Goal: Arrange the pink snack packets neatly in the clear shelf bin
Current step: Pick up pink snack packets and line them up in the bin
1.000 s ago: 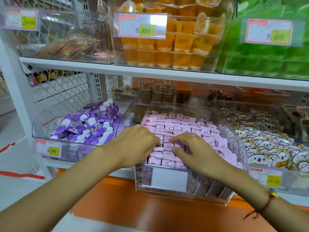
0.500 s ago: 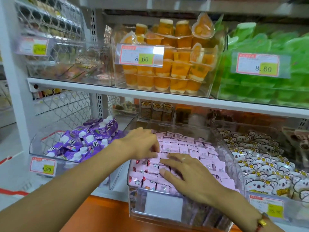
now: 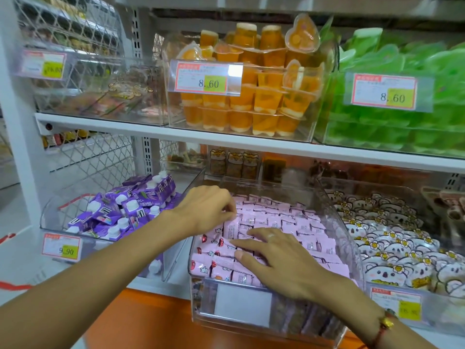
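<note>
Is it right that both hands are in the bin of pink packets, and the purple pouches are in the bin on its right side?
Almost. Both hands, left hand and right hand, are at the pink packets, but the head view shows the purple pouches in the bin on the left side, not the right.

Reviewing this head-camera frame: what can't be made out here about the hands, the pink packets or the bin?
- Left hand: its fingertips curl down among the small pink snack packets, so any pinch is hidden behind its own knuckles.
- Packets under the flat right hand: covered by palm and fingers.
- Print on the packets: too small and blurred.
- White label on the clear plastic shelf bin: reads blank, washed out.
- Bin's lower layers: blurred through the front wall.
</note>
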Motion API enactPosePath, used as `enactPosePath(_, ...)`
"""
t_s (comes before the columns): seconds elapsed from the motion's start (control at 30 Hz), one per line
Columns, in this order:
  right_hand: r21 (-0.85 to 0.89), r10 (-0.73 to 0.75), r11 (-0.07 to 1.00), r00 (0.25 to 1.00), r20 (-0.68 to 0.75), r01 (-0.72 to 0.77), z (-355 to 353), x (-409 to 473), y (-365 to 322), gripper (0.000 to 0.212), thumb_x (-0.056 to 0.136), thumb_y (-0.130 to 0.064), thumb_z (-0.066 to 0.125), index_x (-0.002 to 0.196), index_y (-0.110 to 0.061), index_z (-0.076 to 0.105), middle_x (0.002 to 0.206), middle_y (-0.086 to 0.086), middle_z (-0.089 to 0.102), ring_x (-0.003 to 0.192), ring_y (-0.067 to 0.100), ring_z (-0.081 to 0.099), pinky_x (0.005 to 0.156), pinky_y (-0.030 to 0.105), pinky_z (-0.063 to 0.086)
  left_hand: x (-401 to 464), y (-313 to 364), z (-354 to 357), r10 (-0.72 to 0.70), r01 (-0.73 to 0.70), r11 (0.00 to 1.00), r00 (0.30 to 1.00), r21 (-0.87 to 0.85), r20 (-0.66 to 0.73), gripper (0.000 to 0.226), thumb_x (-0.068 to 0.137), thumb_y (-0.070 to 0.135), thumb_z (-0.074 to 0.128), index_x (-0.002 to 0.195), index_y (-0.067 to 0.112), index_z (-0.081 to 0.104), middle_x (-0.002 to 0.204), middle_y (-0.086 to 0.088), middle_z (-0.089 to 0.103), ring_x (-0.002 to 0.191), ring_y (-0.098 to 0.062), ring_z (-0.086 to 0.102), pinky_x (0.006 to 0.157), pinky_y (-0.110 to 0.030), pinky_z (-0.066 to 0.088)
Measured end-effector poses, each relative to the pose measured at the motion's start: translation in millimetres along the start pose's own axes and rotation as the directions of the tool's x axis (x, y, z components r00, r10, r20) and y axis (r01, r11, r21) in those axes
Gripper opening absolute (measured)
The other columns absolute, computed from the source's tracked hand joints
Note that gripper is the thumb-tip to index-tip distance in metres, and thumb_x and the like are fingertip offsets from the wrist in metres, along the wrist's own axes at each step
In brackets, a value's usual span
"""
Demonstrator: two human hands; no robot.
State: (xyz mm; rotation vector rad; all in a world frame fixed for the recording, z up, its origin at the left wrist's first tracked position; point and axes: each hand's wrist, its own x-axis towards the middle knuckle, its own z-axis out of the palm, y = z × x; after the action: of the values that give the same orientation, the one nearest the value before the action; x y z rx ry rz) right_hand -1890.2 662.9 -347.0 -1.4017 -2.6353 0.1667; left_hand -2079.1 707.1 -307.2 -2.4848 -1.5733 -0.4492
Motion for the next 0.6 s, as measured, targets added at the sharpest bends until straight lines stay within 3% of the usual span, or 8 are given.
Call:
enactPosePath(0.13,-0.015,0.008,1.0,1.0,0.009,-0.008,0,1,0,0.049,0.093,-0.062,0.022,0.139,-0.05,0.034,0.15,-0.008,0.032,0.137,0.012,0.023,0.109,0.035,0.019,-1,3,-9,-0.167,0.122,0.963,0.971,-0.242,-0.172,0.013,0.097,0.03,0.048,0.096,0.025,0.06,0.088,0.008,0.067,0.082,-0.014,0.063,0.063,-0.03,0.044)
enactPosePath(0.3,-0.006,0.01,1.0,1.0,-0.002,-0.01,1,0,1,0.049,0.092,-0.064,0.022,0.139,-0.052,0.033,0.152,-0.01,0.031,0.137,0.01,0.022,0.109,0.035,0.019,-5,10,-26,-0.299,0.12,0.847,0.913,-0.518,-0.277,0.015,0.098,0.03,0.044,0.095,0.022,0.056,0.09,0.004,0.068,0.079,-0.017,0.066,0.074,-0.041,0.054)
enactPosePath(0.43,0.045,-0.007,0.999,0.996,-0.083,0.011,-1,-3,-1,0.047,0.092,-0.063,0.029,0.135,-0.05,0.041,0.147,-0.012,0.039,0.131,0.012,0.034,0.104,0.032,0.029,-27,11,-25,-0.549,0.106,0.621,0.766,-0.777,-0.334,0.016,0.098,0.027,0.046,0.095,0.016,0.057,0.094,-0.003,0.069,0.083,-0.021,0.065,0.072,-0.04,0.054)
enactPosePath(0.53,0.121,0.001,0.992,0.945,-0.326,0.041,-8,-9,-7,0.038,0.086,-0.064,0.042,0.111,-0.042,0.06,0.122,-0.017,0.057,0.106,0.004,0.053,0.084,0.027,0.046,-43,15,-25,-0.689,0.036,0.379,0.677,-0.925,-0.257,0.013,0.097,0.02,0.048,0.089,0.015,0.056,0.089,-0.011,0.07,0.084,-0.023,0.067,0.078,-0.043,0.056)
enactPosePath(0.6,0.319,0.112,0.946,0.863,-0.492,0.059,-13,-13,-14,0.038,0.076,-0.07,0.049,0.095,-0.038,0.055,0.107,-0.022,0.06,0.096,0.0,0.055,0.079,0.026,0.048,-52,18,-23,-0.739,-0.002,0.268,0.641,-0.963,-0.207,0.013,0.098,0.017,0.048,0.088,0.014,0.057,0.082,-0.01,0.069,0.073,-0.014,0.067,0.07,-0.032,0.058)
